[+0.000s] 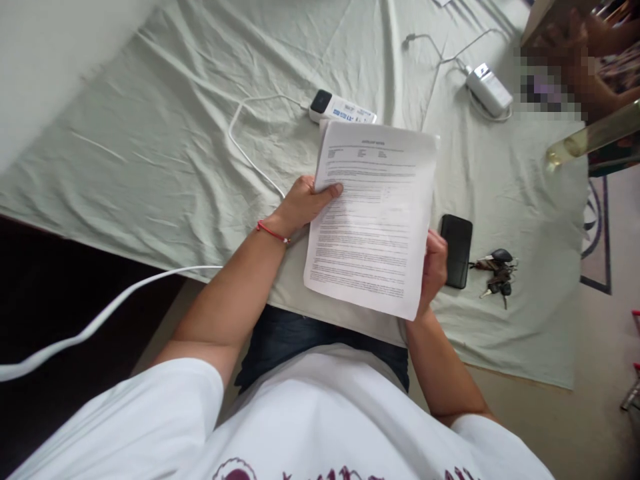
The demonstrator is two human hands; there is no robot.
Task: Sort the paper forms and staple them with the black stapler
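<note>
A stack of printed papers is held up in front of me, over the near edge of the table. My left hand grips its left edge, thumb on the top sheet and the other fingers hidden behind. At the lower right edge, my right hand is closed on the stack, its fingers curled at the side and partly covered by the sheets. The top page carries a heading and several blocks of small text, too fine to read. Just right of my right hand lies a black phone-like slab.
Keys lie right of the black slab. A white device with a black end sits behind the papers, its white cable curving left. A white power adapter and a glass bottle are at the right, near another person's hand.
</note>
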